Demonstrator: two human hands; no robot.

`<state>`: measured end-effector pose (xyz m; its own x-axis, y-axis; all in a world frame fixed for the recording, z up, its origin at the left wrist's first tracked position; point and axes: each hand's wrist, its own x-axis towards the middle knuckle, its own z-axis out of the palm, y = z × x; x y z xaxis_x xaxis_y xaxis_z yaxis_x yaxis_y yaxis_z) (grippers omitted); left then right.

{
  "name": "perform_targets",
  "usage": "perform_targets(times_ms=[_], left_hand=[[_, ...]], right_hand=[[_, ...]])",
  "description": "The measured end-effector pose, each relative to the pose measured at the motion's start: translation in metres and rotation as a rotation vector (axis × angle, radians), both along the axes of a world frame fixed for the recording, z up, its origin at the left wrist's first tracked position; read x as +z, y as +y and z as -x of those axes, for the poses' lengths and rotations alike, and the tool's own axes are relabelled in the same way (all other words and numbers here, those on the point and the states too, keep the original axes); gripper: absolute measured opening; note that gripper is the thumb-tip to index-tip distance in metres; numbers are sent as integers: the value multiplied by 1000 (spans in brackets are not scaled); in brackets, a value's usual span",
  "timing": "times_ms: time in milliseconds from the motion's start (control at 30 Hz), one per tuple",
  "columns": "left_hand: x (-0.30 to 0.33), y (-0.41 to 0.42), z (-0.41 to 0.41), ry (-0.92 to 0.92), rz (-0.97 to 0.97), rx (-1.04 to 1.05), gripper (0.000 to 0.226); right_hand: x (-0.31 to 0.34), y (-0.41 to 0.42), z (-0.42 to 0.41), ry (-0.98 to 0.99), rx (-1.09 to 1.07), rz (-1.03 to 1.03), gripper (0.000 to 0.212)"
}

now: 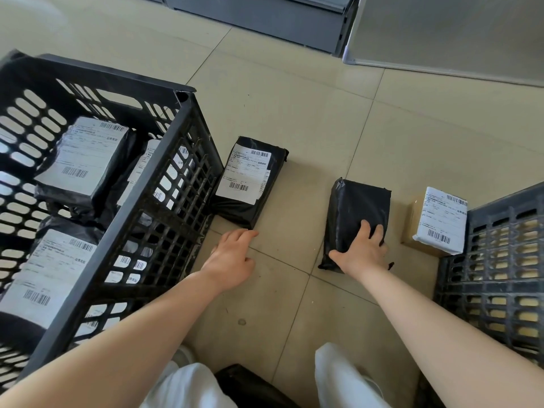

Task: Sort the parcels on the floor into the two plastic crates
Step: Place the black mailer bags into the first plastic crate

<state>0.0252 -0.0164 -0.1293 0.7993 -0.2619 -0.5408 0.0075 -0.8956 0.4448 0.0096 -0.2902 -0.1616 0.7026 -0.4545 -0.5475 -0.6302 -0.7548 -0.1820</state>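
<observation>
On the floor at 3 o'clock, my right grip [360, 250] clasps a black parcel [357, 210]. My left grip [234, 256], open and empty, nears the labelled parcel [248, 182] beside the left crate [182, 136]. Next I'd lift and sort.

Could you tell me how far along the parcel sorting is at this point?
Done: several labelled parcels lie in the left crate. In hand: the right hand rests on a black parcel; the left hand reaches the labelled black parcel. Left: the brown parcel.
</observation>
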Motion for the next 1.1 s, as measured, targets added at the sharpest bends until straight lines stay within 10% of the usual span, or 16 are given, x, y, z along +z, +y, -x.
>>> perform_targets(times_ms=[333, 633, 900, 1100], left_hand=[[9, -4, 1, 72, 84, 129, 63], [24, -26, 1, 386, 436, 498, 45], [34, -33, 5, 840, 749, 672, 64], [51, -40, -2, 835, 1050, 764, 47]], right_hand=[[35, -9, -11, -375, -338, -421, 86], [57, 25, -5, -341, -651, -1084, 14], [69, 54, 3, -300, -762, -1682, 61], [67, 59, 1, -349, -702, -1778, 79]])
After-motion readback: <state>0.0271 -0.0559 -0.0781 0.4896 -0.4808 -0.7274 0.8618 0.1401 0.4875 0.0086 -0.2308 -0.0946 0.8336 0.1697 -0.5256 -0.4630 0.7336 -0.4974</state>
